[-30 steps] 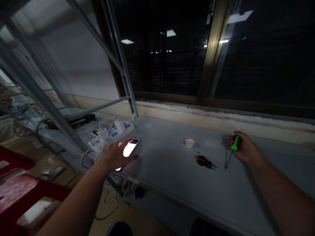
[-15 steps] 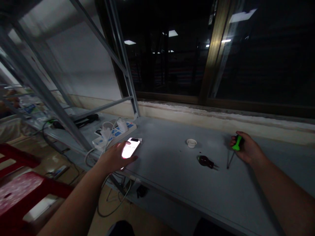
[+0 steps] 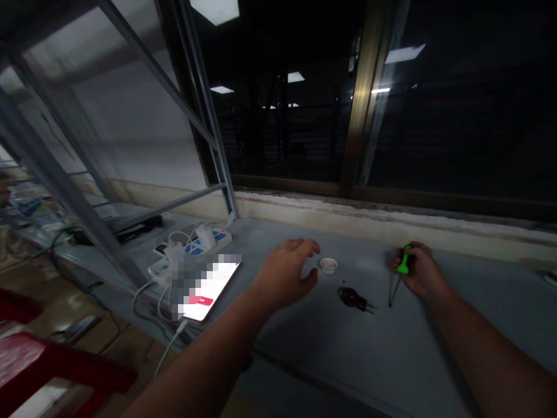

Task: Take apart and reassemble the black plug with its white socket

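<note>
My left hand (image 3: 287,273) hovers over the grey tabletop with nothing in it, fingers bent and thumb apart, just left of a small white round cup (image 3: 328,266). Below the cup lies a dark red device (image 3: 353,298) with two metal prongs pointing right. On the right, my right hand (image 3: 420,270) is wrapped round a screwdriver with a bright green and black handle (image 3: 404,261); its thin shaft points down toward the table. A lit phone (image 3: 213,290) lies at the table's left part, a white cable running to its lower end.
White power strips (image 3: 221,238) with plugs and cables stand behind the phone. A metal frame post (image 3: 224,168) rises at the back left beside the window. A red stool (image 3: 56,360) is at the lower left. The grey table (image 3: 313,360) runs along the wall.
My left hand has left the phone and moved right, close to the white cup. My right hand still holds the screwdriver. The camera view has shifted slightly.
</note>
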The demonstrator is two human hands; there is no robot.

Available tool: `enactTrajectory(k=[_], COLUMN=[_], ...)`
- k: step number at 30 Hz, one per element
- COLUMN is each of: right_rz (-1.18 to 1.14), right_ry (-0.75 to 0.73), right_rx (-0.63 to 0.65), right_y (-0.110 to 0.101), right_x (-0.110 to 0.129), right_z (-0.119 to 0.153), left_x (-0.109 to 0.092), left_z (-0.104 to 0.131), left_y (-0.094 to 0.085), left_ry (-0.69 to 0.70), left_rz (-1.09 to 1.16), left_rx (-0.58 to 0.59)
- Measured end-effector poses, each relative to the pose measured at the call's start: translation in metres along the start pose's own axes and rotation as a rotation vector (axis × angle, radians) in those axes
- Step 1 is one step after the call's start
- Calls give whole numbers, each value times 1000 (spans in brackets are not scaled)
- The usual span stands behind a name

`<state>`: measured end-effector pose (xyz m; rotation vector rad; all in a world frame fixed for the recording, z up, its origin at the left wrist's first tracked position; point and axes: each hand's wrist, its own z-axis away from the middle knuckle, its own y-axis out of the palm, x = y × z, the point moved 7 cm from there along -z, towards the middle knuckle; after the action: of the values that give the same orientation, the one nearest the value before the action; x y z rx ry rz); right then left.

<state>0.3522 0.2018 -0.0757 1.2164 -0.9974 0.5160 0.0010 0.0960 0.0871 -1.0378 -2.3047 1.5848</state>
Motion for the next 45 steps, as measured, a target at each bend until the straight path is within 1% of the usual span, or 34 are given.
enactTrajectory(k=[2, 4, 6, 8, 10, 12, 14, 16, 19, 21, 24, 26, 28, 30, 32, 35, 37, 39, 40, 41, 42, 45], right_rz=[53, 125, 215, 325, 460, 610, 761, 900, 1076, 1172, 1274, 1313, 1338, 1349, 1343, 1304, 1259, 1195, 1156, 1114, 1070, 974], right_ry=[-25, -48, -77, -117, -172, -241, -317, -379, -435, -461, -493, -507, -516, -524, -536, -568, -609, -660, -682, -697, -699, -631], right_rx=[-20, -21, -14, 3, 28, 63, 118, 206, 354, 422, 464, 468, 466, 460, 453, 403, 339, 294, 298, 326, 380, 597], right_y=[4, 8, 11, 12, 14, 17, 24, 35, 49, 53, 54, 52, 51, 50, 50, 51, 54, 61, 66, 74, 82, 108], right_x=[1, 0, -1, 0, 2, 6, 9, 10, 7, 7, 8, 8, 8, 7, 8, 16, 28, 42, 49, 54, 56, 53], right_z=[2, 4, 3, 3, 3, 5, 9, 16, 28, 34, 38, 38, 37, 37, 37, 39, 43, 53, 60, 69, 79, 109], left_x=[-5, 0, 11, 24, 36, 44, 46, 41, 26, 12, -12, -30, -40, -43, -40, -30, -21, -12, -9, -5, -3, 3], left_z=[-35, -65, -84, -91, -88, -81, -76, -75, -72, -69, -57, -47, -39, -37, -40, -47, -53, -58, -60, -62, -63, -67], left_y=[11, 24, 37, 49, 59, 65, 67, 67, 64, 63, 66, 75, 86, 96, 102, 106, 108, 111, 113, 114, 116, 118], left_ry=[38, 51, 52, 44, 52, 83, 128, 193, 315, 388, 517, 623, 649, 592, 509, 375, 266, 166, 125, 91, 64, 0], left_rz=[43, 79, 110, 149, 206, 271, 330, 381, 434, 469, 516, 516, 539, 618, 709, 838, 952, 1065, 1116, 1162, 1204, 1310], left_rx=[-53, -103, -146, -174, -167, -142, -110, -68, 9, 62, 174, 298, 414, 476, 469, 397, 345, 299, 282, 270, 262, 258])
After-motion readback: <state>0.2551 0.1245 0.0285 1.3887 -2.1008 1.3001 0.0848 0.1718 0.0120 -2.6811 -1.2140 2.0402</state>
